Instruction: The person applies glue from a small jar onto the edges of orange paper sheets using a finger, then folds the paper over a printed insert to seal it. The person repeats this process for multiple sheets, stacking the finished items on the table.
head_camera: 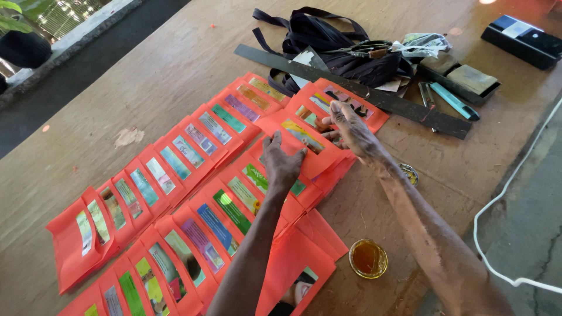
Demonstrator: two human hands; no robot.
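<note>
The orange paper envelope (pixel 301 143), atop the stack just in front of the long dark ruler (pixel 351 88), looks light, thin and easily creased, best held by its edges: the left hand (pixel 282 164) presses it flat, fingers together, the right hand (pixel 351 129) pinches its far edge.

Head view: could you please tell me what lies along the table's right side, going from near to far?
Glue dish → small tin → long dark ruler → teal cutter → black box.
</note>
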